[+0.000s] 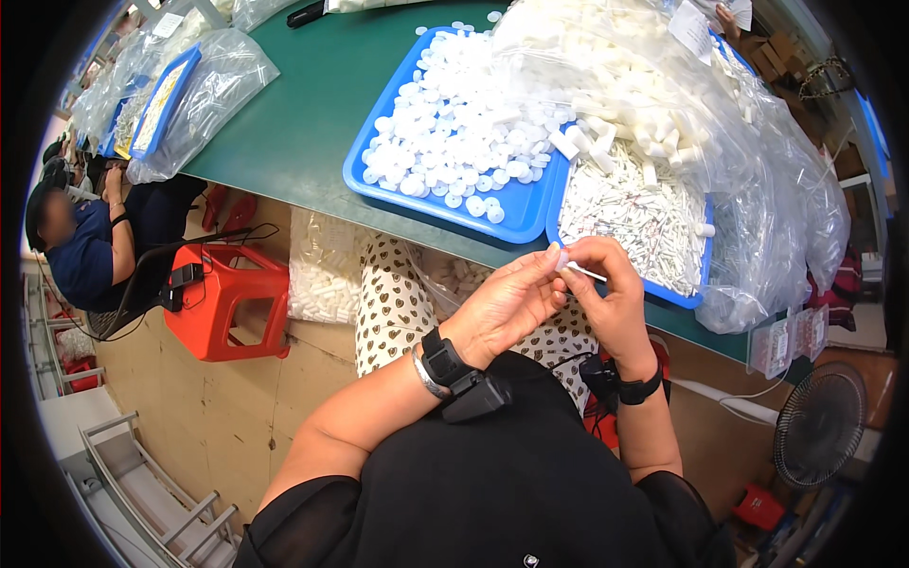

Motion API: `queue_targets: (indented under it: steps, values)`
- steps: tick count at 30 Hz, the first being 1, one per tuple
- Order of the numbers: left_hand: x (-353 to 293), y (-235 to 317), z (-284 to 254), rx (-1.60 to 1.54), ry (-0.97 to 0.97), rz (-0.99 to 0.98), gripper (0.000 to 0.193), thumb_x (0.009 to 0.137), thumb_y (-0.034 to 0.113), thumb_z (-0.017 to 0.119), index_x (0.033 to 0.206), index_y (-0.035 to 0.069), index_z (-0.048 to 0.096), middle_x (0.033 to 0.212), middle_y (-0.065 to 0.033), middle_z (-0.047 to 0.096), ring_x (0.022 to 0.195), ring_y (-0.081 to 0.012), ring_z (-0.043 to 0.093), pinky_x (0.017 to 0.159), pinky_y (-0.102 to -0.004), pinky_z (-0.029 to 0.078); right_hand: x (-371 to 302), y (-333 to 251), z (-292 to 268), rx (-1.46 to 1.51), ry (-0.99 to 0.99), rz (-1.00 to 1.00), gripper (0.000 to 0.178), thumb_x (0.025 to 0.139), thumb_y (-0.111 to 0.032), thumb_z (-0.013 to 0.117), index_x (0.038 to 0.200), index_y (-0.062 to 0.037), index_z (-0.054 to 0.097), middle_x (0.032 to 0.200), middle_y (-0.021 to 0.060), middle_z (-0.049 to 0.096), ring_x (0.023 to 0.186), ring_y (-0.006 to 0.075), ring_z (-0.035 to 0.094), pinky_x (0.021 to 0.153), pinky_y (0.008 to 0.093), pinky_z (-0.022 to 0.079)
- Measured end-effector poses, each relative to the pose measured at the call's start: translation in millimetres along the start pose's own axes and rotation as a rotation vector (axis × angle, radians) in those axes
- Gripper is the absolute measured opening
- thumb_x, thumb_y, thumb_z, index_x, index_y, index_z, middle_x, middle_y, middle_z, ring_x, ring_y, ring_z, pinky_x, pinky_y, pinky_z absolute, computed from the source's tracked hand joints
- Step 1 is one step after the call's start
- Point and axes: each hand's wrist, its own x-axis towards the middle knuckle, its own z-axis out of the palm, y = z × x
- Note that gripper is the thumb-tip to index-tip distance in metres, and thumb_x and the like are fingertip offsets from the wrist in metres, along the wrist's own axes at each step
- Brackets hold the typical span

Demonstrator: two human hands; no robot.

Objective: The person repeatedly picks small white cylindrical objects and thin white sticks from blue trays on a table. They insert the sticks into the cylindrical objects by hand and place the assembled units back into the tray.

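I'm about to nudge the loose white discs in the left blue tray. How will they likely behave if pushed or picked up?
The white discs are probably light, since each looks small. Heaped loosely in the blue tray, they would likely slide over one another when pushed. Their round outlines suggest one tipped on edge might roll.

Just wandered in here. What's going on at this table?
A person in a black top is working bare-handed at the green table. The left hand pinches a small pale translucent piece, and the right hand holds a thin white stick close to it; whether the two are joined is hard to tell. Ahead, one blue plastic tray holds heaped translucent white discs; another blue plastic tray holds many thin white pieces.
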Motion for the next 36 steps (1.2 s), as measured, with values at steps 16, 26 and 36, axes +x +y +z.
queue_targets:
  steps: [16,26,36]
  values:
    - [-7,-4,5,0.310,0.118,0.143,0.015,0.097,0.023,0.063,0.100,0.008,0.062,0.090,0.0011,0.062,0.078,-0.0060,0.058,0.074,-0.0228,0.050,-10,-22,-5,-0.098,-0.055,0.328,0.007,0.089,-0.007,0.068,0.092,-0.0011,0.067,0.067,0.0085,0.064,0.055,0.0165,0.060,0.051,0.0279,0.046]
    - [-6,-3,-7,0.198,0.133,0.022,0.018,0.096,0.027,0.064,0.099,0.009,0.060,0.085,0.0035,0.060,0.077,-0.0051,0.057,0.072,-0.0237,0.050,-7,-8,3,-0.236,-0.100,0.140,0.009,0.089,-0.009,0.068,0.091,-0.0002,0.066,0.065,0.0130,0.063,0.056,0.0237,0.061,0.052,0.0312,0.045]
    - [-10,5,2,0.351,0.209,0.254,0.025,0.095,0.031,0.066,0.102,0.008,0.060,0.094,-0.0024,0.063,0.088,-0.0120,0.062,0.079,-0.0264,0.052,76,34,-32,-0.845,0.011,0.005,0.023,0.090,-0.024,0.064,0.085,-0.0011,0.067,0.075,0.0183,0.067,0.068,0.0357,0.066,0.062,0.0431,0.051]
